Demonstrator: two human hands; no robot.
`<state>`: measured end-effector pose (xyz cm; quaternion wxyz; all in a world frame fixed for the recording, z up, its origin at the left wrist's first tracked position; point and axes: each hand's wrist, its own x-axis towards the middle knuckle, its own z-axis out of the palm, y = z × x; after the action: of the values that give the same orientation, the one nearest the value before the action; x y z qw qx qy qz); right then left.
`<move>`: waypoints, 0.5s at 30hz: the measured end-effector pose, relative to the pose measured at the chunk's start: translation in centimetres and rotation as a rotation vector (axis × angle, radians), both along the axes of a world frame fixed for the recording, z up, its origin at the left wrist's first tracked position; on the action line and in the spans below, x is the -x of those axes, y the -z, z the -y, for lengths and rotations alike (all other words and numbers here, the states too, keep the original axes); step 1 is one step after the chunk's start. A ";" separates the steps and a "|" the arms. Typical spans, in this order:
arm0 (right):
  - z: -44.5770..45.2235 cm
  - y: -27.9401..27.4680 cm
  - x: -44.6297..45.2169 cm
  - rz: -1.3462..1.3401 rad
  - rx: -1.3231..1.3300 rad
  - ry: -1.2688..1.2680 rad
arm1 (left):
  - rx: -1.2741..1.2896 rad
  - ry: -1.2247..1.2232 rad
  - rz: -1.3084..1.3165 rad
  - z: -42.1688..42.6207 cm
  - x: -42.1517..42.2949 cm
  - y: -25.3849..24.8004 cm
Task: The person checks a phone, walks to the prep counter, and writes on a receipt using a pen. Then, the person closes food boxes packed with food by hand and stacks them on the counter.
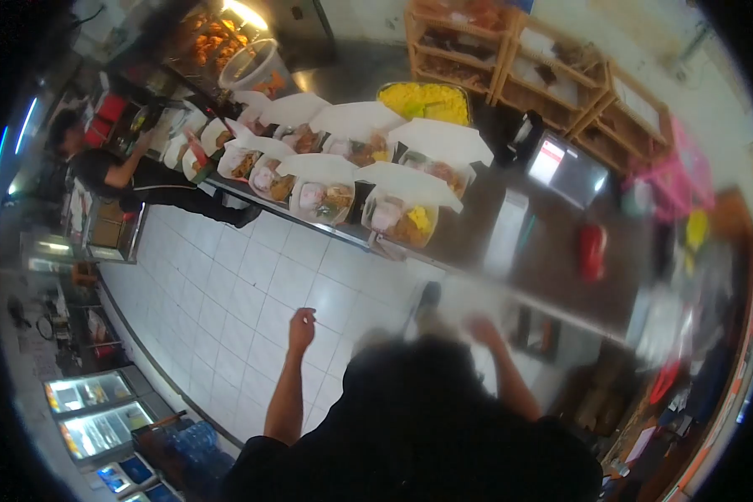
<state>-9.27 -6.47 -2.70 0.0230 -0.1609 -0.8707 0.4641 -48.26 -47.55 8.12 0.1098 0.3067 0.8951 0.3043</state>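
Observation:
My left hand (303, 329) hangs over the tiled floor, away from the counter, its fingers loosely curled in with nothing visible in them. Smeared by motion, my right hand (482, 329) is just in front of the counter's near edge; its fingers cannot be made out. Several open white takeaway boxes stand in two rows along the counter (468, 243). The nearest takeaway box (400, 219) holds rice, a brown piece of food and something yellow. Behind the rows is a tray of yellow rice (427, 102).
On the counter's right part are a tablet screen (566, 170), a blurred red object (592, 251) and a white strip (507, 230). Wooden shelves (552, 71) stand behind. At the far left, a person in dark clothes (117, 171) works by the counter. White tiles (251, 284) cover the floor.

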 end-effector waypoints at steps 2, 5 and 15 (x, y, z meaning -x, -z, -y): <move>-1.3 -8.8 4.6 0.164 1.025 0.114 | -0.057 -0.048 0.152 -0.6 -1.0 0.9; -0.3 -7.5 5.8 0.379 0.792 0.032 | 0.075 -0.028 0.305 -3.7 -0.6 -1.4; -6.7 -10.8 9.8 0.472 -0.373 0.814 | 0.038 0.453 0.607 -25.7 7.3 -8.9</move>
<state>-19.09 0.26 8.13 0.0329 -0.5812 -0.7869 0.2050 -55.59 -21.85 17.07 0.4402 0.3904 0.7369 0.3330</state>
